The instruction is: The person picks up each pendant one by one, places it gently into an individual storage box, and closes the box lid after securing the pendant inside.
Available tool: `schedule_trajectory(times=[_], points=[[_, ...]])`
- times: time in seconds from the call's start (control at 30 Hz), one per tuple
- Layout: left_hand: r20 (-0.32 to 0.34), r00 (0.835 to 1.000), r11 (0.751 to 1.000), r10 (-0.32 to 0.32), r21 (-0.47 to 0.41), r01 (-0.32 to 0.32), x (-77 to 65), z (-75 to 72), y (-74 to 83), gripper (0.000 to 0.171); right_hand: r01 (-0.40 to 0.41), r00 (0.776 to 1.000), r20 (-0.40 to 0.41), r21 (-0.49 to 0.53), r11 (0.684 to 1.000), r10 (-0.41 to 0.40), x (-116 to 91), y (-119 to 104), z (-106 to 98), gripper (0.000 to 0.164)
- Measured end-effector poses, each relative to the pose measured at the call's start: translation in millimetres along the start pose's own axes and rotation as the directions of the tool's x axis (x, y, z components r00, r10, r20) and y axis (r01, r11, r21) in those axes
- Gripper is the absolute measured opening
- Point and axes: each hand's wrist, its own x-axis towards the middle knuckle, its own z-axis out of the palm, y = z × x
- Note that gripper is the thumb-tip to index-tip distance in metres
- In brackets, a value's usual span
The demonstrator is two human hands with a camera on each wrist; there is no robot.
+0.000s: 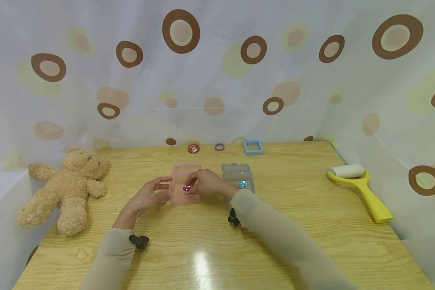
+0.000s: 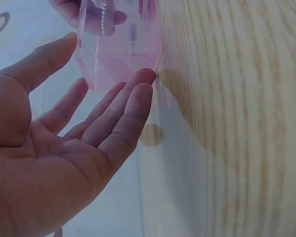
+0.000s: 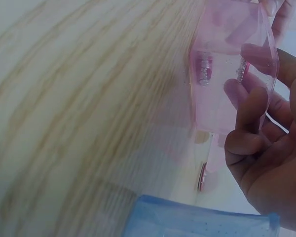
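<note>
A see-through pink box [image 1: 177,170] with its lid open lies on the table between the two hands. My right hand [image 1: 205,183] reaches into it and pinches a pink gem with a sparkling edge [image 3: 242,71] between thumb and fingertip. Inside the box another pink sparkling piece [image 3: 204,69] shows below the held gem in the right wrist view. Fingers extended, my left hand [image 1: 148,196] holds nothing; its fingertips are right at the box's left side. Under the right forearm, a see-through bluish box [image 1: 235,174] stands partly hidden, with a blue gem [image 1: 242,185] over it.
At the table's back edge lie a red round piece [image 1: 193,149], a purple ring [image 1: 219,147] and a light blue square frame [image 1: 253,152]. A teddy bear [image 1: 65,183] lies at the left. A yellow-handled roller [image 1: 369,197] is at the right. Patterned curtains surround the table.
</note>
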Motion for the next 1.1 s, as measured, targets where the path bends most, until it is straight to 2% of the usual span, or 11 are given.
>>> schedule_trajectory(times=[0.47, 0.9, 1.1], points=[[-0.001, 1.000, 1.000, 0.009, -0.004, -0.009, 0.1, 1.0, -2.4, 0.062, 0.014, 1.000, -0.012, -0.041, 0.999, -0.015, 3.4, 3.3, 4.0, 0.019], [-0.012, 1.000, 1.000, 0.008, 0.008, -0.007, 0.5, 0.7, -0.9, 0.061, -0.020, 0.999, -0.025, 0.011, 1.000, 0.020, 2.3, 3.8, 2.8, 0.018], [-0.011, 1.000, 1.000, 0.009, 0.014, -0.009, 0.7, -0.1, -0.3, 0.061, 0.001, 0.999, -0.041, 0.035, 0.999, 0.000, -0.1, 4.2, -1.8, 0.018]])
